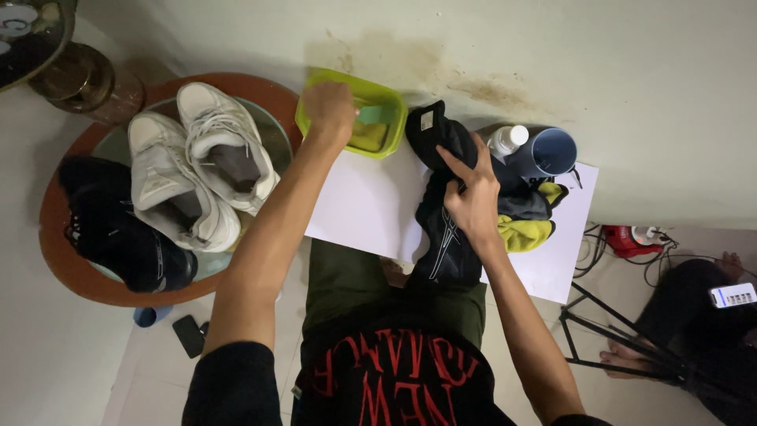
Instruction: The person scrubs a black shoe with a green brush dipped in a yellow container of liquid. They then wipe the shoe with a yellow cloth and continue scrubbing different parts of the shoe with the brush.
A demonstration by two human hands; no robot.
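Note:
My left hand [330, 109] reaches into a lime-green plastic tub [315, 88] and is closed around a green brush handle [378, 115] that lies over the yellowish contents. My right hand [471, 196] grips a black shoe [441, 197] that lies upside down on a white sheet of paper [363, 205], its heel towards the wall. The tub stands at the sheet's far left corner.
A round glass-topped table [63, 252] on the left bears a pair of white sneakers [197, 162] and another black shoe [118, 229]. A white bottle [509, 140], a blue cup [552, 151] and yellow-and-grey cloths [528, 225] lie right of the shoe. Another person sits at right near a tripod leg [623, 339].

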